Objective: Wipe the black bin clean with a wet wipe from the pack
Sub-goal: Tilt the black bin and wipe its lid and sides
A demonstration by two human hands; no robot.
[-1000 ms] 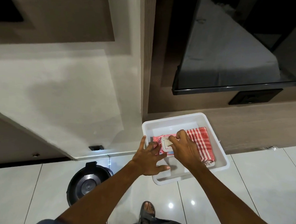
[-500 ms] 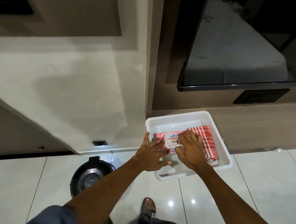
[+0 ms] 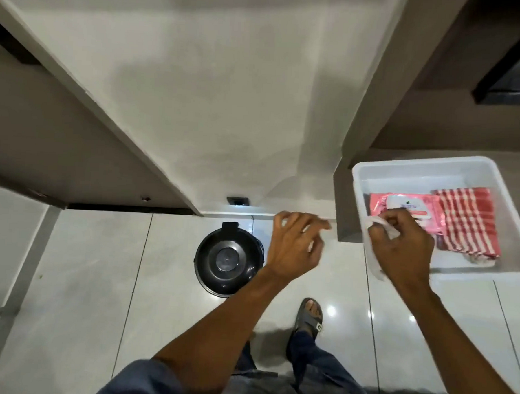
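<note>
The black bin [image 3: 228, 260], round with a closed lid, stands on the floor against the wall, left of my hands. A pink wet wipe pack [image 3: 403, 206] lies in a white tray [image 3: 374, 169] at the right, its flap lifted. My right hand [image 3: 400, 249] hovers over the tray's near left corner, closed on a white wet wipe [image 3: 373, 257] that hangs down from its fingers. Between the bin and the tray, my left hand [image 3: 295, 247] is in the air with fingers spread and holds nothing.
A red-and-white checked cloth [image 3: 465, 222] lies in the tray beside the pack. The tray rests on a wooden ledge by a grey pillar [image 3: 375, 91]. The floor is glossy white tile; my sandalled foot [image 3: 308, 315] stands below the hands.
My right hand has pulled a white wipe out of the pack. My left hand has let go of the pack and moved left. The view has swung left and down toward the bin.
</note>
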